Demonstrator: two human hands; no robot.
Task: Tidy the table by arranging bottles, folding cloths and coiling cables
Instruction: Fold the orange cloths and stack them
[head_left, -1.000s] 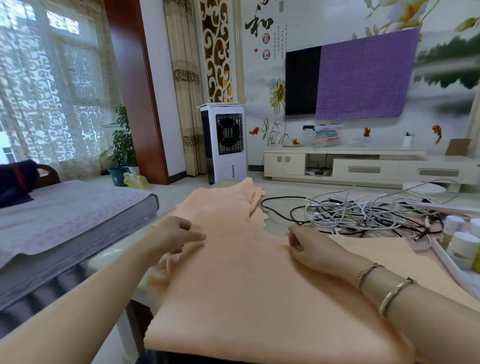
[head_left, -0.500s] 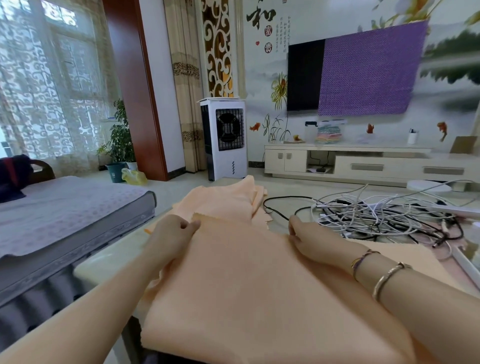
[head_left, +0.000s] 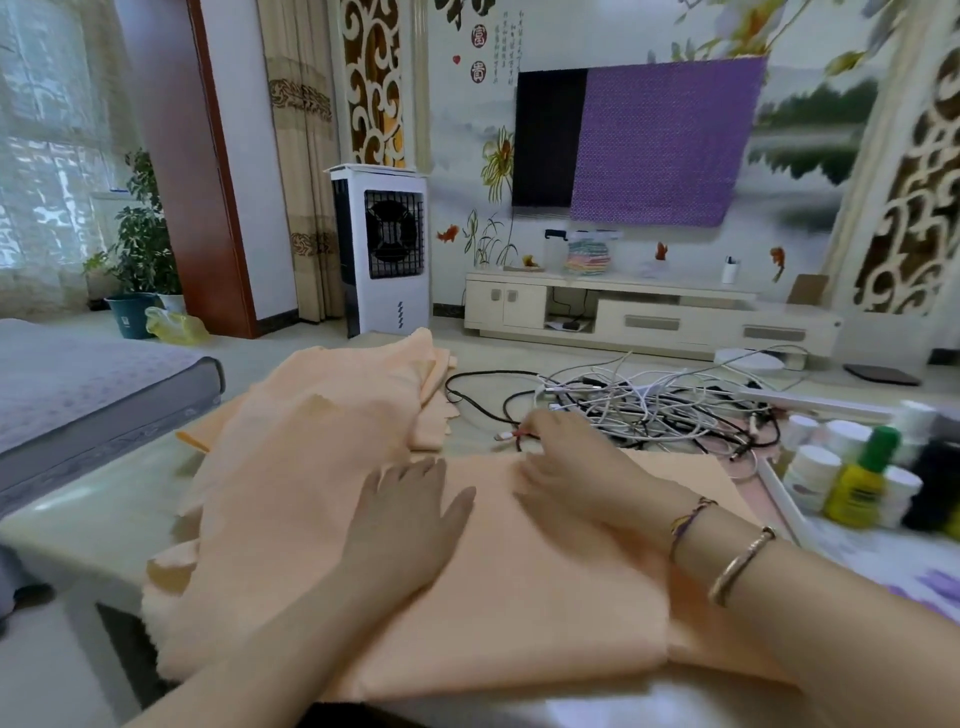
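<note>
Item: peach cloth (head_left: 519, 597), soft, light, limp, lying lower centre of frame.
We are pressing it with left hand (head_left: 410, 525) flat, fingers extended; right hand (head_left: 576, 467) blurred, grasp indeterminate; we judge the far corners the best hold.

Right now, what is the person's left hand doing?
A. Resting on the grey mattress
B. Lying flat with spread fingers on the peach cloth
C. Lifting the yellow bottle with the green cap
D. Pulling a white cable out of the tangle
B. The left hand lies palm down with its fingers straight and spread on the peach cloth, well short of the cable tangle and the yellow bottle.
</note>
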